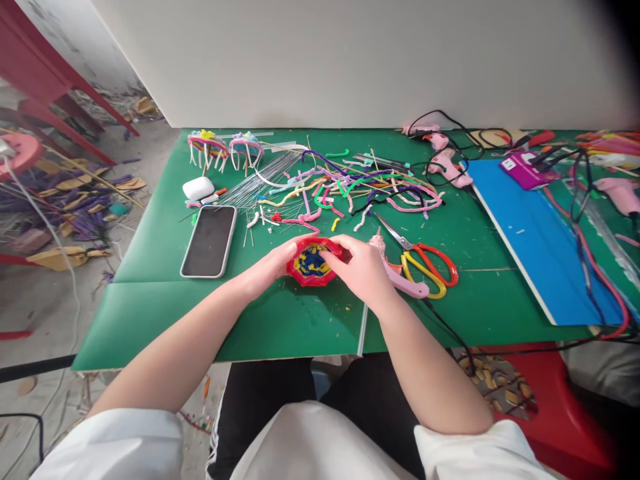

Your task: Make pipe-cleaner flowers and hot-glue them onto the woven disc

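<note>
Between my two hands is a small red eight-sided piece (314, 280) with a yellow and dark blue pattern inside, low over the green table. My left hand (273, 268) grips its left rim. My right hand (364, 265) holds the right side, the thumb over the inner pattern and the fingers behind the rim. Just right of that hand lies a pink glue gun (407, 285), partly hidden by it. Scissors (425, 263) with orange and yellow handles rest beside the gun. A clear glue stick (363, 330) lies by my right forearm.
Pipe cleaners (350, 187) and thin wires (263, 177) are strewn behind my hands. A phone (209, 241), a white case (198, 188) and two umbrella-like decorations (207, 143) stand left. A blue board (530, 247), a purple box (529, 170) and cables lie right.
</note>
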The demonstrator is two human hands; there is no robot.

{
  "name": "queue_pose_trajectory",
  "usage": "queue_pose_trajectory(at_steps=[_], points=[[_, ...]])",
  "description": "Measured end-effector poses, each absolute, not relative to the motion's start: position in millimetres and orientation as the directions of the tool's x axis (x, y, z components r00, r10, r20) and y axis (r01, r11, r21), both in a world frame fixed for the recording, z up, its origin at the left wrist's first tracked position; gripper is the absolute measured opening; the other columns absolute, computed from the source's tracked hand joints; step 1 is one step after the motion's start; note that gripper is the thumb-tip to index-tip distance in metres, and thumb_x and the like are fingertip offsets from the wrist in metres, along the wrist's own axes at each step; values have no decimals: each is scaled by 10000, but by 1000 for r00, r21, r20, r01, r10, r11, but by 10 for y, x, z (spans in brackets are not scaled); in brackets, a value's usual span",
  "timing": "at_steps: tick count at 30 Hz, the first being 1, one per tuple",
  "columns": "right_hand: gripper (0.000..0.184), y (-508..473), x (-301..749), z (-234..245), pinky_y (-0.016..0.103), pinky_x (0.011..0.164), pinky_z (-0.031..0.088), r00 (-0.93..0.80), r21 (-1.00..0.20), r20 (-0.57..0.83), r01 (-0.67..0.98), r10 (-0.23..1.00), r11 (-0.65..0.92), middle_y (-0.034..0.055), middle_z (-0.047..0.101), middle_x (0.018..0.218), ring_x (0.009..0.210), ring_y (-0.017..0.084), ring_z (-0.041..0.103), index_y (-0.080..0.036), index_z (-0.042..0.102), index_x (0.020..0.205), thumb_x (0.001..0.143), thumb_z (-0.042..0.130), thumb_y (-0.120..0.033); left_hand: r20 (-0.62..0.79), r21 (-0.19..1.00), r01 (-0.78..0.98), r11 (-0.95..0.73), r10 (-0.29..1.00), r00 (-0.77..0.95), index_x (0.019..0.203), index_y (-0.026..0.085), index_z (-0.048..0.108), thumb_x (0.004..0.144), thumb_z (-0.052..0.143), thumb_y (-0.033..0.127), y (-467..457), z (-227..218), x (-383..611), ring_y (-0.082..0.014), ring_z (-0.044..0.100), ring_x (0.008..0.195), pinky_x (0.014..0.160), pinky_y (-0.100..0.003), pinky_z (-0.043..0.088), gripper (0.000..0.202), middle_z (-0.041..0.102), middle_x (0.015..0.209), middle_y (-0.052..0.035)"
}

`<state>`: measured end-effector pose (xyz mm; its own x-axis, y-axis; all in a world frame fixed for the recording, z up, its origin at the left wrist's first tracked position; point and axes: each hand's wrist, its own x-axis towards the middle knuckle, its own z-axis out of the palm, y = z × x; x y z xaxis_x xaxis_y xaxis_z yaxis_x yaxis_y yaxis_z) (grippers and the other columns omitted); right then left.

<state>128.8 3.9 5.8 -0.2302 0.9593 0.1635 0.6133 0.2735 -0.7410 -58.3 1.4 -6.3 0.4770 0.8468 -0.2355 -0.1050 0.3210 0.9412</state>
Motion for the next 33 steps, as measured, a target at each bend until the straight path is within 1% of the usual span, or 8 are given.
queue_pose_trajectory(at_steps=[3,6,8,17,23,26,28,33], points=[[145,64,1304,46,255,617,403,-209,-652,138,717,968,247,5,650,688,615,147,570,-200,643,863,820,546,-299,-232,970,149,193,915,330,1227,193,538,786,573,522,9,-90,-554,-247,602,1036,848,-333,506,551,629,1186,-82],[150,78,1299,48,251,584,370,-209,-576,93,786,973,224,1,630,639,574,145,546,-201,630,791,828,525,-302,-240,913,384,136,941,237,1102,170,603,782,573,504,7,-140,-544,-179,632,731,622,-271,522,463,692,903,-51],[165,84,1293,42,249,564,359,-218,-556,54,804,974,211,7,635,641,572,151,551,-201,624,780,837,512,-307,-264,888,437,143,937,228,1040,169,617,795,547,505,8,-164,-542,-144,595,593,506,-241,492,422,669,770,-27],[298,103,1306,5,301,652,443,-226,-524,3,829,974,194,63,719,841,751,219,655,-202,631,1054,876,490,-395,-358,892,369,260,905,230,1005,169,607,787,571,469,46,-173,-530,-132,595,502,406,-211,474,373,638,636,-3],[306,125,1775,198,302,578,452,-185,-527,22,833,983,168,2,680,767,590,164,615,-248,620,1070,852,526,-442,-378,893,341,294,901,214,1004,147,610,772,591,478,65,-164,-541,-111,573,482,373,-189,455,404,625,624,-7],[240,58,2095,260,317,585,454,-211,-398,23,895,977,203,34,677,883,728,207,634,-258,665,939,787,610,-435,-392,891,322,319,899,194,1014,138,610,771,597,472,79,-148,-554,-89,546,463,378,-178,454,413,613,617,-2],[319,-7,2230,245,346,713,474,-286,-312,-21,912,958,266,60,663,1003,919,251,620,-241,660,980,782,597,-483,-401,892,298,340,899,177,1021,135,606,771,596,473,89,-145,-566,-83,539,458,384,-173,455,420,606,606,2],[353,-90,2306,72,388,797,453,-325,-142,-85,940,942,312,90,647,1036,971,286,579,-191,645,1003,748,640,-435,-375,899,306,312,910,175,994,153,609,761,590,498,95,-171,-580,-95,542,464,369,-175,441,417,594,597,9]])
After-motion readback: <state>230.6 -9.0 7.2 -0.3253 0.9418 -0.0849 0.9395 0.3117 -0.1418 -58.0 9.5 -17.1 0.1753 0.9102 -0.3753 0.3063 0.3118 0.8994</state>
